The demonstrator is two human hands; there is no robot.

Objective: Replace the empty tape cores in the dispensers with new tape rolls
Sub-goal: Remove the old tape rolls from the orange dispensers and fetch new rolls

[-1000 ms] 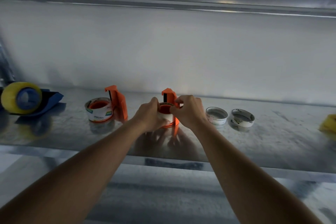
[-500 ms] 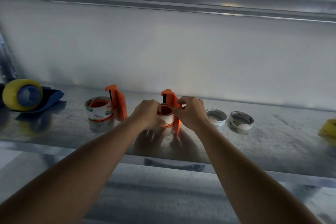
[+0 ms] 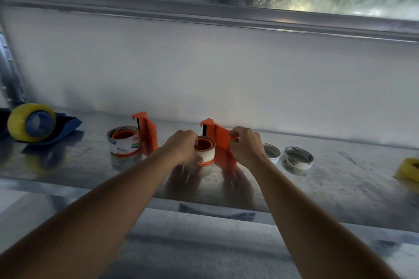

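Near the middle of the counter [image 3: 340,179], the left hand [image 3: 183,147] grips the roll [image 3: 205,152] in the dispenser [image 3: 221,140]. The right hand [image 3: 246,145] has moved to pinch its flap, so loading seems almost finished; two empty cores [image 3: 297,157] lie right.

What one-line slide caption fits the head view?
Left hand grips the tape roll while right hand pinches the orange dispenser.

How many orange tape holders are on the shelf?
2. One orange dispenser stands left of the hands, with a tape roll on it. The other orange dispenser is in the middle, held by both hands. None seems hidden.
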